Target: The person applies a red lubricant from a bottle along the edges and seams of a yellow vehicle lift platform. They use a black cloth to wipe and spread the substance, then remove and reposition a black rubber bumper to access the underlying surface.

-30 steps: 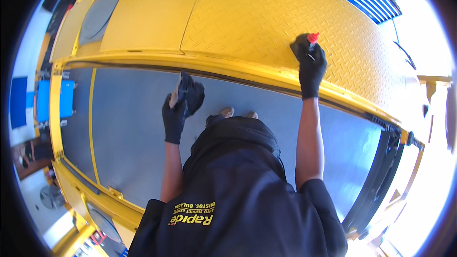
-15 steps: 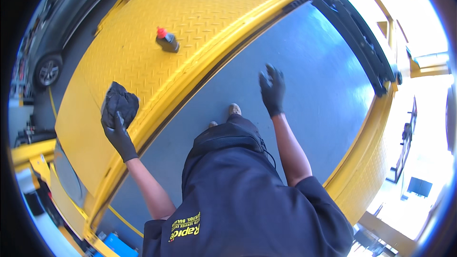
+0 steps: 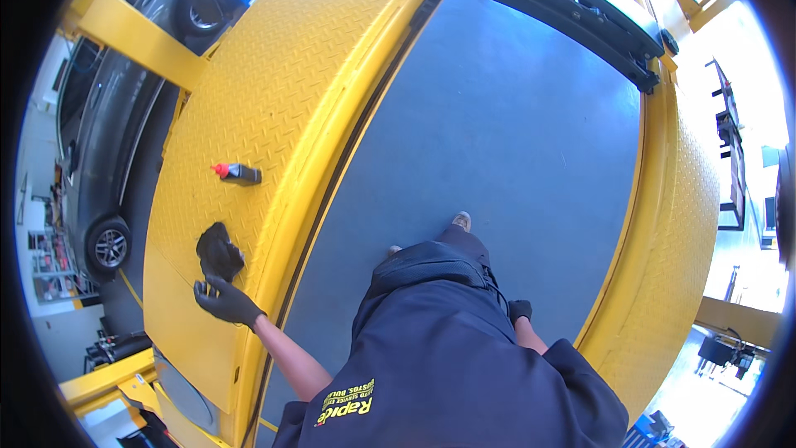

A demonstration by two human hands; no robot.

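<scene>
Our gloved left hand [image 3: 225, 300] lies spread, empty, just touching the dark rag [image 3: 219, 251] on the yellow ramp [image 3: 274, 99]; our right hand [image 3: 520, 310] is mostly hidden, grip untellable; a careless sweep could nudge that rag off the ramp edge.

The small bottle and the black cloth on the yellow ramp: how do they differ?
The bottle is dark, stiff and red-capped, lying on its side; the cloth is all black, soft and crumpled. The bottle lies apart from the gloved left hand; the cloth lies right at its fingers. Both rest on the yellow ramp.
</scene>
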